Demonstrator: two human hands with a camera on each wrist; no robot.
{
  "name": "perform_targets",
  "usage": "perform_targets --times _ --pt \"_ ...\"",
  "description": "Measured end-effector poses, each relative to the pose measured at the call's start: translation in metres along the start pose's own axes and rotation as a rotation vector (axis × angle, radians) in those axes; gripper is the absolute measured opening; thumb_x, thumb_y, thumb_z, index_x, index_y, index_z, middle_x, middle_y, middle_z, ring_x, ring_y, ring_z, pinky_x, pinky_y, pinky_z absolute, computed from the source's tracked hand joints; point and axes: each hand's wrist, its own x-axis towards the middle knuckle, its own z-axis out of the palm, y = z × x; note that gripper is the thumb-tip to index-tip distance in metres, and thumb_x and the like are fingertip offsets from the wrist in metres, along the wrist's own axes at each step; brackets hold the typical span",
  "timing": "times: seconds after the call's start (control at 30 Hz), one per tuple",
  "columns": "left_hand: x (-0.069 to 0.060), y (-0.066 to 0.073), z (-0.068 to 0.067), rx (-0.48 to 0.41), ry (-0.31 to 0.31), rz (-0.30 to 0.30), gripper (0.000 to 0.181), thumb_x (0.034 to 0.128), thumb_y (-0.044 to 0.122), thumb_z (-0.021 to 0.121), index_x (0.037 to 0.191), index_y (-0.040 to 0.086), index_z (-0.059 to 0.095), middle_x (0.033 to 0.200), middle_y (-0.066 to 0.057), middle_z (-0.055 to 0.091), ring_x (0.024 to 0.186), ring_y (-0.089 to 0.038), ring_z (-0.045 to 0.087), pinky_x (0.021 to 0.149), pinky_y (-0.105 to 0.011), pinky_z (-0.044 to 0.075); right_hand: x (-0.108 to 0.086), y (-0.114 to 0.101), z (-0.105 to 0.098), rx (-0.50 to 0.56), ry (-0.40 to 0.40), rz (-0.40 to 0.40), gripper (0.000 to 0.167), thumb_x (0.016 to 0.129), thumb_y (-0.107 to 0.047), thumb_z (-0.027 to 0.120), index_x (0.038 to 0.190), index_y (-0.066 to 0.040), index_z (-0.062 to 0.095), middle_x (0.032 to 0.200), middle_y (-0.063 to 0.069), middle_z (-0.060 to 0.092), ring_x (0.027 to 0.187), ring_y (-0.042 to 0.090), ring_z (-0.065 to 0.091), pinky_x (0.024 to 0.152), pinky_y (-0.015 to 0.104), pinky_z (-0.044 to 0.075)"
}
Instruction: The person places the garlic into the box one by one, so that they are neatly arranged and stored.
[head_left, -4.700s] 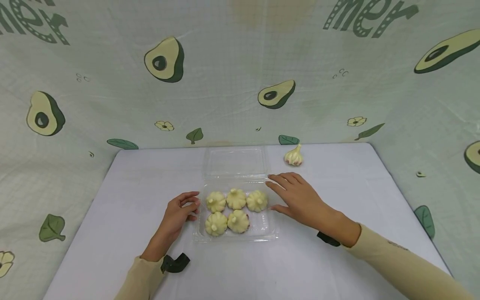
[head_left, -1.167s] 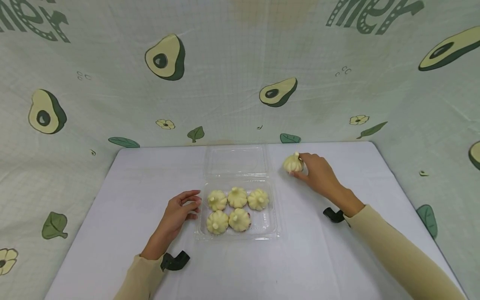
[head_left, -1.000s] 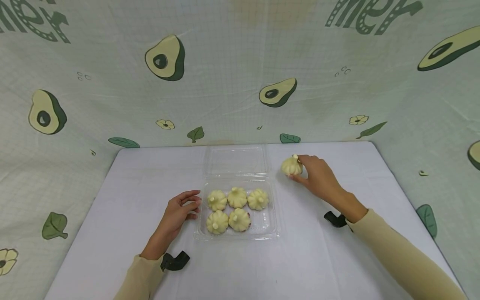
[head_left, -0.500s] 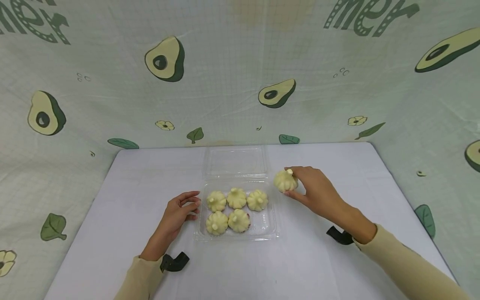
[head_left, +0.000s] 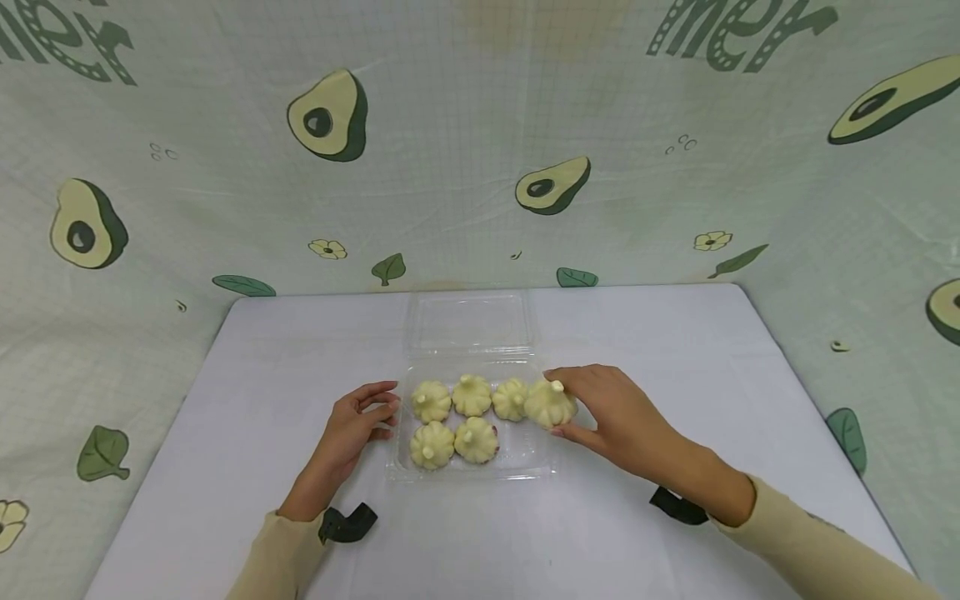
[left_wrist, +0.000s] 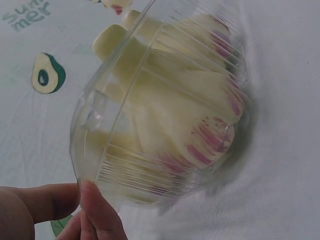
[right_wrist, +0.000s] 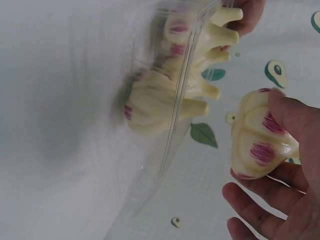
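In the head view, my right hand holds a garlic bulb between thumb and fingers, stem up, over the right side of a clear plastic clamshell container. The right wrist view shows this bulb, pale with purple streaks, still above the container rim. Several garlic bulbs sit inside in two rows, three at the back. My left hand stays at the container's left side. In the left wrist view its thumb and finger pinch the rim.
The container's clear lid lies folded back on the white-covered table. A cloth with avocado prints hangs behind and at both sides. Black straps with a mount sit at both wrists.
My right hand has picked up the garlic bulb from the table's back right and carried it forward and left, over the container's right side. The left hand has stayed at the rim.
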Motion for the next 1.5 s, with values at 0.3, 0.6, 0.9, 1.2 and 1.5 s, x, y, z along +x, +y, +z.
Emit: perform_targets --times 0.3,0.6,0.9,1.2,1.5 --pt "0.0 0.0 0.0 -0.002 -0.003 0.002 0.045 0.1051 0.005 0.065 0.148 -0.004 0.054 0.11 -0.004 0.065 0.083 -0.01 0.064 0.069 -0.023 0.059 -0.007 -0.013 0.01 0.021 -0.03 -0.085 0.069 0.083 -0.034 0.092 0.14 -0.01 0.062 0.137 0.0 0.068 0.122 0.023 0.064 0.103 0.047 0.053" --pt "0.0 0.0 0.0 -0.013 0.001 0.006 0.045 0.1049 0.005 0.065 0.148 -0.005 0.054 0.107 -0.002 0.064 0.082 -0.009 0.064 0.068 -0.023 0.059 -0.01 -0.019 0.018 0.041 -0.06 -0.109 0.067 0.084 -0.036 0.091 0.139 -0.009 0.063 0.137 -0.001 0.068 0.123 0.022 0.064 0.102 0.046 0.053" --pt "0.001 0.001 0.0 -0.017 -0.005 0.007 0.045 0.1047 0.004 0.065 0.148 -0.005 0.054 0.107 -0.001 0.065 0.081 -0.009 0.064 0.067 -0.022 0.059 -0.012 -0.018 0.026 0.035 -0.077 -0.141 0.061 0.085 -0.036 0.089 0.135 -0.01 0.065 0.136 -0.002 0.068 0.123 0.022 0.064 0.103 0.045 0.053" --pt "0.001 0.001 0.001 -0.023 -0.003 0.007 0.045 0.1046 0.005 0.065 0.147 -0.006 0.054 0.106 0.0 0.064 0.081 -0.009 0.064 0.067 -0.022 0.059 -0.012 -0.016 0.033 0.02 -0.101 -0.16 0.058 0.088 -0.037 0.087 0.134 -0.01 0.064 0.135 -0.002 0.068 0.123 0.021 0.064 0.103 0.044 0.053" --pt "0.0 0.0 0.001 -0.026 -0.004 0.014 0.045 0.1044 0.003 0.065 0.146 -0.008 0.053 0.104 0.0 0.065 0.08 -0.009 0.063 0.066 -0.022 0.058 -0.009 -0.015 0.033 0.01 -0.078 -0.153 0.059 0.086 -0.036 0.088 0.134 -0.01 0.065 0.132 -0.001 0.069 0.12 0.022 0.065 0.101 0.044 0.053"
